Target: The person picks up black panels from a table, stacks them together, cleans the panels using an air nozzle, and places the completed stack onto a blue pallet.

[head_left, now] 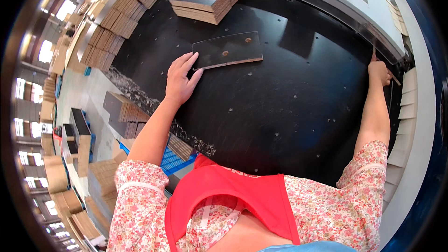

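Note:
A dark, flat board (233, 49) with two brown round spots and a brown cut edge lies on the black table (261, 112). My left hand (181, 78) holds its left end, the thumb at the near corner and the fingers by the far one. At the far right, beside the machine's edge, my right hand (380, 72) is closed around a thin brown-edged piece (396, 80). Only its ends show past my fingers, so its full shape is hidden.
Stacked boards (205, 9) stand at the table's back, with more stacks (114, 21) at the far left. A pale machine housing (359, 7) runs along the back right, overlapping flaps (402, 121) down the right side. Boards on a blue pallet (175, 158) are at lower left.

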Available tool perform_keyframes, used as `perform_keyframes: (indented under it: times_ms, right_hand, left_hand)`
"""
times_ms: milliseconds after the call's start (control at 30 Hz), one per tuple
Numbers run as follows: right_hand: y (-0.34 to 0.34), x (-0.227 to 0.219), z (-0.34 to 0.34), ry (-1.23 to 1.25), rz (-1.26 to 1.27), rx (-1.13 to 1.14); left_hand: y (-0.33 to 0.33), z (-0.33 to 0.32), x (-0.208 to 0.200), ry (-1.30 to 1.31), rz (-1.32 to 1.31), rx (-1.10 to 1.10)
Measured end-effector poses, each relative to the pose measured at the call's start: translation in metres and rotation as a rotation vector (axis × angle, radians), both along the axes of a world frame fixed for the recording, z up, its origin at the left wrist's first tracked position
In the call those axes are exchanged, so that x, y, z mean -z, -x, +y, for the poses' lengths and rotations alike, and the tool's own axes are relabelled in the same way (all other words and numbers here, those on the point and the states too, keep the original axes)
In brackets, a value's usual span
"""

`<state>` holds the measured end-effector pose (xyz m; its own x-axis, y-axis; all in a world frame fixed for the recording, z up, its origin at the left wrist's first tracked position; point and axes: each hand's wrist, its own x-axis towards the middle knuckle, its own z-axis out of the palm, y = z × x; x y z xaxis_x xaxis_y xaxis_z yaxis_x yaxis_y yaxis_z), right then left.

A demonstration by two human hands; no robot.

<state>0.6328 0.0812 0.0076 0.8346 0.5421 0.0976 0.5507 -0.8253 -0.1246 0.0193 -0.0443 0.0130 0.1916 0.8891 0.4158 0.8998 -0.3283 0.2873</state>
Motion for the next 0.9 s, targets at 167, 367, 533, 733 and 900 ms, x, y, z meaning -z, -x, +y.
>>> perform_keyframes:
  times_ms: [167, 367, 533, 733, 900]
  right_hand:
    - [-0.021, 0.008, 0.003, -0.011, -0.017, -0.026]
    - [-0.008, 0.0, -0.002, 0.025, -0.035, -0.169]
    - [-0.052, 0.035, -0.016, -0.023, -0.168, -0.322]
    - [-0.05, 0.049, -0.047, 0.079, -0.186, -0.385]
    - [-0.01, 0.046, -0.1, -0.017, -0.179, -0.566]
  left_hand:
    - [-0.002, 0.007, -0.003, -0.03, 0.005, 0.006]
    - [0.006, 0.0, -0.004, -0.055, -0.087, 0.021]
    - [0.002, -0.006, 0.007, -0.09, -0.127, -0.002]
    - [-0.002, -0.01, 0.018, -0.054, -0.164, -0.049]
    - [-0.001, -0.011, 0.015, -0.011, -0.163, -0.027]
